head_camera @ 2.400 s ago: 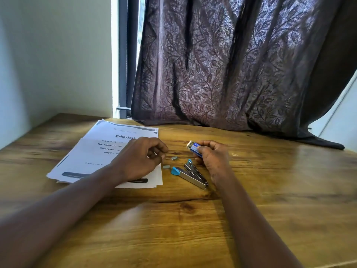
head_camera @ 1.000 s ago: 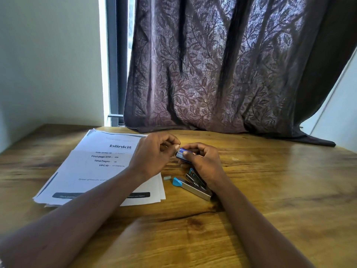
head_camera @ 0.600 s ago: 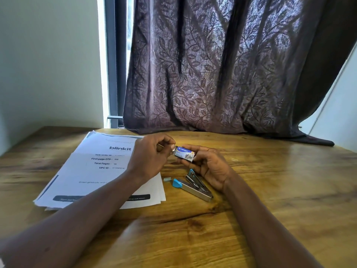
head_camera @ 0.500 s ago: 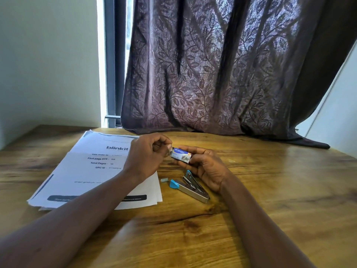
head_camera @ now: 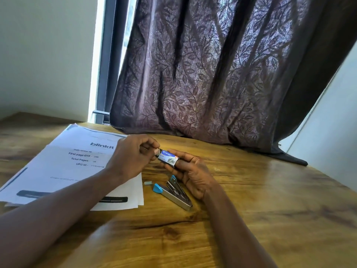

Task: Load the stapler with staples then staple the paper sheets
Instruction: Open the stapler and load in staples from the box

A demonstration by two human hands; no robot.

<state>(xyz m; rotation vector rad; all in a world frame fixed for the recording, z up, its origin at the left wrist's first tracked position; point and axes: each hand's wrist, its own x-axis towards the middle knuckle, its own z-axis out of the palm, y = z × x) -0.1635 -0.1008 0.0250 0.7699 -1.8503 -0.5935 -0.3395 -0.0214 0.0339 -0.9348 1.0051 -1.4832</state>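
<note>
My right hand (head_camera: 193, 176) holds a small blue and white staple box (head_camera: 168, 156) above the table. My left hand (head_camera: 131, 159) pinches the pale inner end of the box (head_camera: 156, 151) at its left side. Below the hands lies the stapler (head_camera: 173, 192), metal with a blue tip, swung open on the wooden table (head_camera: 251, 209). A small strip of staples (head_camera: 148, 183) lies just left of the stapler's blue end. The stack of printed paper sheets (head_camera: 77, 167) lies to the left, partly under my left forearm.
A dark patterned curtain (head_camera: 212, 74) hangs behind the table and drapes onto its far edge. A white wall and a window frame (head_camera: 104, 64) stand at the back left.
My left hand came over from the table to the staple box and now pinches its end. One of the two staple strips by the stapler is no longer on the table. The camera moved closer.
</note>
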